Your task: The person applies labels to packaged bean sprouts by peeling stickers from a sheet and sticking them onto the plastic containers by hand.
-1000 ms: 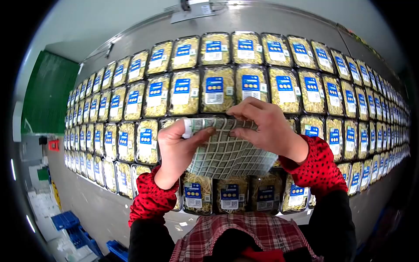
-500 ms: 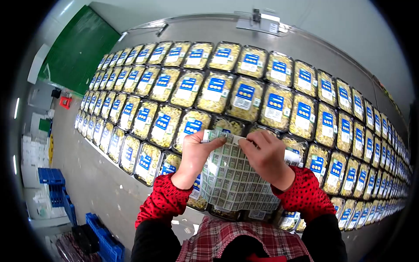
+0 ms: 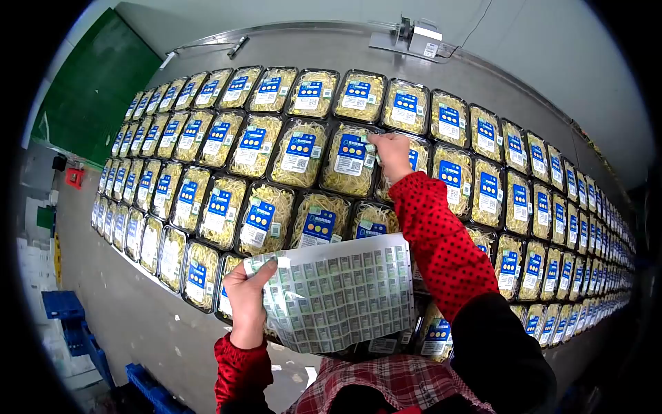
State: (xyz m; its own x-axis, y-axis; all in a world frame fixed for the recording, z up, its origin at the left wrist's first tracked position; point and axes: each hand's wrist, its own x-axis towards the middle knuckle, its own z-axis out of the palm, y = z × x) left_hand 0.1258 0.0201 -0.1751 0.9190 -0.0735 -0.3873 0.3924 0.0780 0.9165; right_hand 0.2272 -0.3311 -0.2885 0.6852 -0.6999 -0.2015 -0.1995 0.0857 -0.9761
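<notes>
My left hand (image 3: 247, 297) is closed on the upper left corner of a sheet of small stickers (image 3: 345, 293), thumb on top. The sheet is printed in rows of little green and grey labels, with a bare white strip along its upper edge. My right hand (image 3: 394, 157) is stretched forward over the packs, fingertips pinched together on a small green-and-white sticker (image 3: 370, 148) at the right side of a pack of bean sprouts (image 3: 350, 160). That pack has a blue-and-white label with a printed code. Part of the sticker is hidden by the fingers.
Long rows of similar sprout packs (image 3: 321, 93) in black trays cover the metal table (image 3: 303, 48). A small machine (image 3: 417, 38) with a cable stands at the far edge. Blue crates (image 3: 65, 303) and a red stool (image 3: 74, 177) are on the floor at left.
My right hand has left the sheet and moved forward to a pack. My left hand has moved left and down with the sheet, which now hangs from that hand alone.
</notes>
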